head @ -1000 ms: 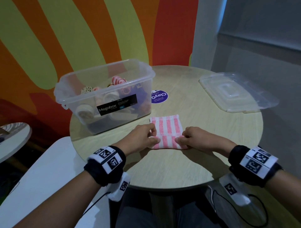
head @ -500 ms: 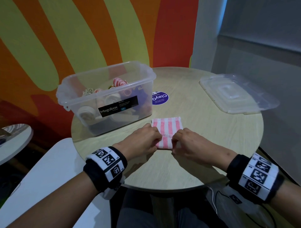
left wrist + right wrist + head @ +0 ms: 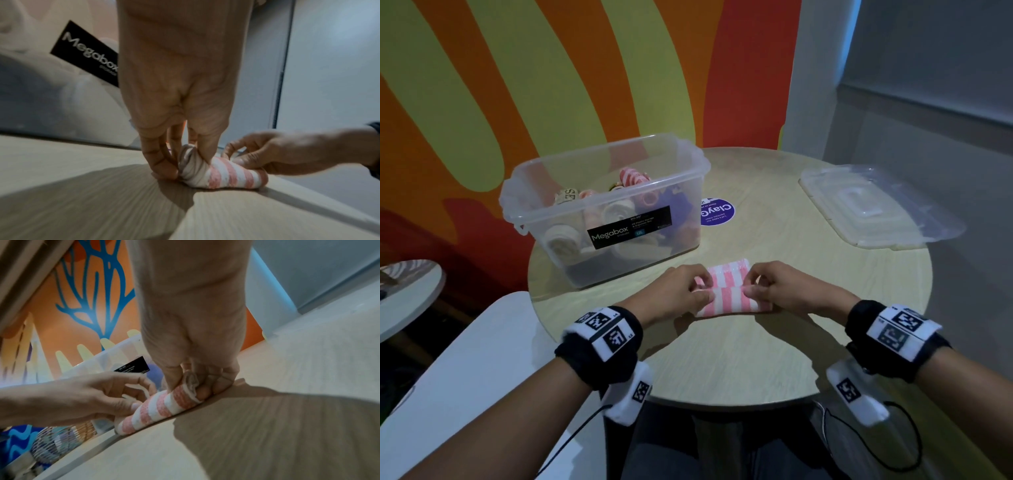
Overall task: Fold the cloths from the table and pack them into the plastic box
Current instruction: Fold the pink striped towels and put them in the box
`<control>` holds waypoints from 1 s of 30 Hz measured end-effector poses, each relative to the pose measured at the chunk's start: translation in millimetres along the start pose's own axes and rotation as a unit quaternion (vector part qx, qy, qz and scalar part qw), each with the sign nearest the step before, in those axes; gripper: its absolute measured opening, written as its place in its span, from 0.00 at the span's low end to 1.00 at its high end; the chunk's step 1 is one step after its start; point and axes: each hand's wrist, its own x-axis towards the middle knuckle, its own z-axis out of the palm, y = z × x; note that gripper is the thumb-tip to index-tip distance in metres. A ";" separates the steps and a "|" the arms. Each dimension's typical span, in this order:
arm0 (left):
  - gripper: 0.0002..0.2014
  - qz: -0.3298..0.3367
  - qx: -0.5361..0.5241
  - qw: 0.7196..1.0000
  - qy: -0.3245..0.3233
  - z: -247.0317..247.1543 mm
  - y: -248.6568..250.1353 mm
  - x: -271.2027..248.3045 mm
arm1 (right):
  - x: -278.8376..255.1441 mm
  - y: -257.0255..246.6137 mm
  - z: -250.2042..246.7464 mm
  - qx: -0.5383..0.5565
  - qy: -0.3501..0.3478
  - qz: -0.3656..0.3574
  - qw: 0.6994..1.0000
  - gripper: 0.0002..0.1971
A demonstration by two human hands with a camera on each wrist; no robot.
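A pink-and-white striped cloth [image 3: 727, 291] lies on the round wooden table [image 3: 756, 349], its near part rolled into a thick tube [image 3: 226, 176] and its far edge flat. My left hand [image 3: 681, 291] pinches the roll's left end [image 3: 189, 164] with curled fingers. My right hand [image 3: 780, 289] pinches the right end [image 3: 190, 386] the same way. The clear plastic box [image 3: 606, 209], labelled Megabox, stands behind and to the left, holding several rolled cloths.
The box's clear lid [image 3: 876, 205] lies at the table's far right. A purple round sticker [image 3: 717, 211] sits beside the box. A white chair [image 3: 465, 377] is at the near left, a small side table [image 3: 407, 291] farther left.
The cloth's near edge has been rolled away from me into a thicker tube, leaving less flat cloth showing. Both hands moved forward with it and now pinch the roll's ends.
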 end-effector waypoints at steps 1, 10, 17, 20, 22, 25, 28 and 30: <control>0.07 -0.001 0.008 1.000 0.008 0.6 2.2 1.0 | 3.7 0.1 1.5 0.013 0.013 0.002 1.000 0.07; 0.14 0.052 0.237 0.970 0.017 13.3 18.0 -0.5 | 12.6 1.3 1.8 -0.125 0.065 -0.026 0.990 0.14; 0.12 0.088 0.215 0.973 0.011 10.3 14.6 -11.0 | 5.6 -1.9 7.1 -0.211 -0.024 -0.175 0.961 0.17; 0.09 0.069 0.161 0.984 0.016 8.3 10.9 -8.3 | 9.0 -0.7 1.9 -0.155 -0.034 -0.187 0.970 0.05; 0.10 0.040 0.128 0.991 0.026 7.1 5.1 -8.1 | 11.3 -0.5 -4.5 -0.126 -0.059 -0.135 0.981 0.05; 0.15 0.009 0.081 0.996 0.038 6.3 -1.5 -8.9 | 15.0 4.7 -8.7 -0.084 -0.071 -0.075 0.991 0.13; 0.17 -0.013 0.046 0.998 0.035 3.8 -6.5 -7.7 | 17.6 5.4 -10.0 -0.056 -0.079 -0.061 0.993 0.17; 0.14 -0.013 0.020 0.999 0.028 1.0 -10.0 -6.3 | 19.9 7.2 -9.8 -0.032 -0.080 -0.041 0.995 0.16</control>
